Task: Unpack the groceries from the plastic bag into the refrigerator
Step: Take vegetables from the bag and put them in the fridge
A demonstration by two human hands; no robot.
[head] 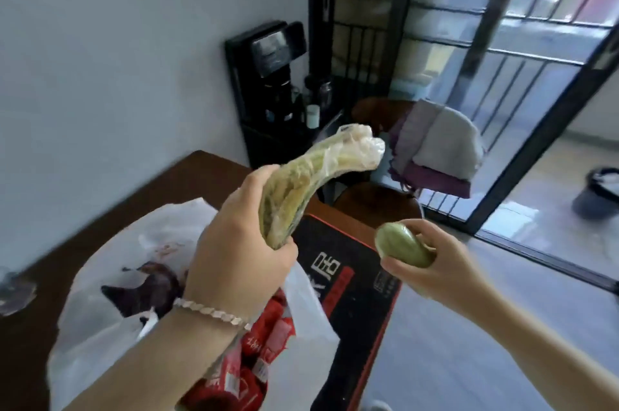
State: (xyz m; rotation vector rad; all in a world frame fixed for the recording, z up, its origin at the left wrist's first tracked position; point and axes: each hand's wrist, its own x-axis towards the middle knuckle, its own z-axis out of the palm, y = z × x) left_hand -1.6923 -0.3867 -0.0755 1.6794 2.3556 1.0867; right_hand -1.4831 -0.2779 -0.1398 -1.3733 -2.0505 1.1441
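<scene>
One white plastic bag (110,263) sits open on the brown table (187,183), below the person's left forearm. In its mouth lie red packets (268,343) with white print, bunched together; more than two show, but the arm covers part of them and an exact count cannot be made. A dark purplish shape (150,286) shows through the bag's thin wall; it may be another item inside, though the blur makes that hard to tell.

Two groceries are out of the bag, one in each hand, both held in the air. The left hand (241,243) has its fingers and thumb wrapped round the lower end of a bundle of green stalks (311,183) sealed in clear film. The bundle rises up and to the right, above the table's far edge, and its pale end points toward the chair. The right hand (432,263) grips one smooth green fruit (402,245), with the rounded end sticking out past the fingers, over the floor just beyond the table's edge. A silver bracelet (211,308) circles the left wrist.

Just beside the bag, on the table's right edge, lies one flat black box (348,293) with a red border and large printed characters. In the corner beyond stands a black drinks machine (268,75), and a stack of folded cloths (442,146) rests on a chair near the barred glass door. A dark tub (599,193) sits on the floor at the far right.
</scene>
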